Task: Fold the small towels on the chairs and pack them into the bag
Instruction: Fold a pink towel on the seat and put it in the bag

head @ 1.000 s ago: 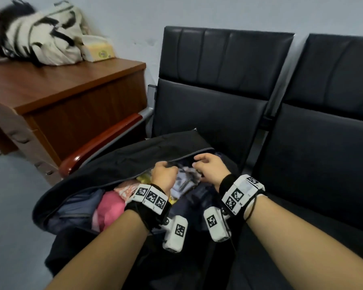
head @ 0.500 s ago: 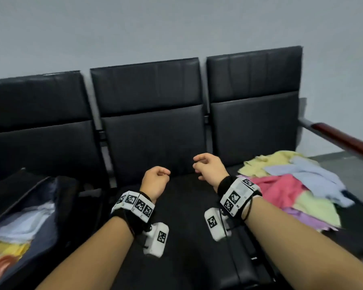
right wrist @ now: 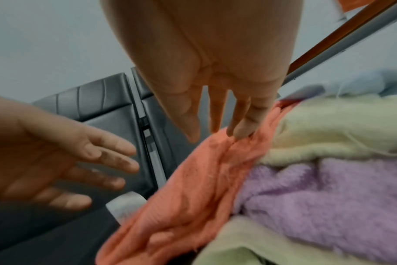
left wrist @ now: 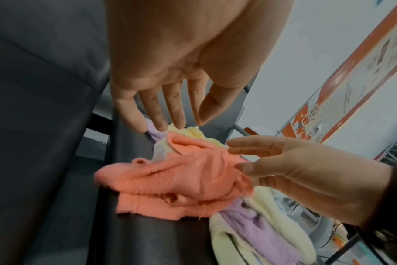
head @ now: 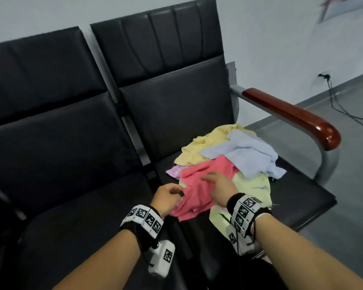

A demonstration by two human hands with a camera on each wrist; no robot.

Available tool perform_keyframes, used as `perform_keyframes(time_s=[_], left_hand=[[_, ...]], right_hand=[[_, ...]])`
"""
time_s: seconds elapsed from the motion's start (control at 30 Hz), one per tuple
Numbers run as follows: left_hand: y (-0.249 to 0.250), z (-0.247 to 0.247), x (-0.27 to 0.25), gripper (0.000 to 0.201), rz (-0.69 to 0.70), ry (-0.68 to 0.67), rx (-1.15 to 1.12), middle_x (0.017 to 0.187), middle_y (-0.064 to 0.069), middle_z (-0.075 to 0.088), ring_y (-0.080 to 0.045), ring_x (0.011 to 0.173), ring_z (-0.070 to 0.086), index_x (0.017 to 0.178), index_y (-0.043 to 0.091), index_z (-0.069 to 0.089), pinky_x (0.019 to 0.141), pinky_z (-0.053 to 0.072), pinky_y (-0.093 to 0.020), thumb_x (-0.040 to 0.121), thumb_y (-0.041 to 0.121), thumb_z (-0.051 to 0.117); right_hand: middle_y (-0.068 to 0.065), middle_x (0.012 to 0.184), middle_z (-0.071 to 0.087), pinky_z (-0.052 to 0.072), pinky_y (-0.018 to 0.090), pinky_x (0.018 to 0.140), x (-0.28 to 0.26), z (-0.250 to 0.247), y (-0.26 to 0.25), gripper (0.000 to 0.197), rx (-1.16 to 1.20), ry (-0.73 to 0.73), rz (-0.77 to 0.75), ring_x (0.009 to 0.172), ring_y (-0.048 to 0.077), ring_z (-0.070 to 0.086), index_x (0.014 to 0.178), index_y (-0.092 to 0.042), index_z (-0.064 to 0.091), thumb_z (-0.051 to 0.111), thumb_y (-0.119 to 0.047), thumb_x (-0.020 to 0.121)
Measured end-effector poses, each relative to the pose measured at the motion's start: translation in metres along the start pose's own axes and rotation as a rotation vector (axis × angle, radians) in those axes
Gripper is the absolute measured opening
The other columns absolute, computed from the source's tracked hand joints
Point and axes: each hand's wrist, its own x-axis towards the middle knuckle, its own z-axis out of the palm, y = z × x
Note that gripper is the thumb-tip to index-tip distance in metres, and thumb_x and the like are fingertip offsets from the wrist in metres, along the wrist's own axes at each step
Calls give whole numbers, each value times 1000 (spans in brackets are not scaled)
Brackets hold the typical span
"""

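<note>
Having turned from the bag, now out of view, both hands, left hand and right hand, reach with spread fingers for the crumpled pink terry towel atop the pile on the black chair seat, likely next to fold.

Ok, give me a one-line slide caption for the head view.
Both hands, left and right, reach for a pink towel on a pile of unfolded towels on a black chair.

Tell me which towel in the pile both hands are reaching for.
The pink towel, at the pile's near left edge; the right hand touches it, unlike the blue towel behind.
</note>
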Motion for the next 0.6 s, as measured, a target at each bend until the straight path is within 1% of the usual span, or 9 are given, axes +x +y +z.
perform_keyframes(time_s=[0.07, 0.1, 0.17, 0.23, 0.33, 0.43, 0.5, 0.53, 0.6], left_hand=[[-6, 10, 8, 33, -5, -64, 50, 94, -5, 73, -17, 86, 65, 101, 13, 74, 79, 51, -26, 83, -9, 58], [-9, 14, 10, 36, -5, -99, 89, 100, -4, 72, -16, 92, 65, 111, 13, 73, 85, 51, -29, 84, -6, 59], [-17, 20, 13, 41, -10, -147, 162, 112, 0, 71, -13, 106, 64, 123, 14, 69, 97, 50, -28, 85, 0, 63], [-25, 25, 14, 45, -9, -176, 215, 124, 1, 67, -11, 115, 62, 129, 12, 65, 105, 46, -28, 85, 13, 73], [-32, 30, 10, 53, -33, -191, 214, 123, 5, 64, -8, 115, 59, 132, 14, 61, 99, 46, -22, 83, 22, 79], [-34, 30, 5, 41, -41, -169, 227, 109, 0, 65, -13, 99, 62, 125, 15, 64, 91, 51, -27, 85, 14, 74], [-33, 26, 1, 29, -14, -159, 268, 94, -3, 68, -13, 80, 60, 112, 12, 72, 79, 51, -24, 86, 3, 64], [-33, 23, -1, 28, -1, -158, 280, 88, -3, 69, -12, 77, 60, 108, 11, 75, 77, 50, -23, 86, 0, 60], [-33, 17, -7, 28, 9, -170, 287, 90, -6, 74, -11, 76, 61, 103, 11, 77, 76, 50, -22, 85, -1, 59]], right_hand=[[3, 158, 32, 33, 44, 117, 11, 8, 10, 59, -95, -58, -2, 139, 29, 40, 137, -32, 57, 52, 0, 87], [2, 158, 31, 33, 47, 117, 15, 12, 13, 62, -127, -90, -4, 139, 30, 38, 139, -34, 54, 53, -1, 86], [1, 149, 41, 38, 47, 113, 22, 18, 16, 66, -192, -140, -8, 132, 29, 44, 141, -36, 50, 58, -3, 84], [2, 134, 53, 45, 43, 107, 25, 20, 17, 60, -209, -134, -2, 121, 26, 53, 137, -35, 54, 58, -3, 85], [-2, 115, 70, 53, 35, 95, 28, 19, 16, 39, -161, -121, 38, 103, 18, 66, 114, -29, 70, 56, -2, 89], [-5, 97, 73, 55, 32, 84, 24, 15, 8, 27, -172, -126, 86, 86, 17, 68, 84, -29, 71, 56, -7, 88], [-3, 94, 73, 57, 34, 82, 19, 12, 1, 26, -159, -134, 81, 82, 17, 67, 85, -27, 71, 54, -8, 88], [-2, 95, 73, 57, 35, 82, 17, 11, -4, 24, -146, -141, 67, 83, 18, 67, 89, -25, 72, 54, -9, 89], [-2, 101, 73, 55, 33, 85, 13, 11, -14, 23, -142, -142, 26, 89, 17, 67, 93, -22, 73, 54, -9, 90]])
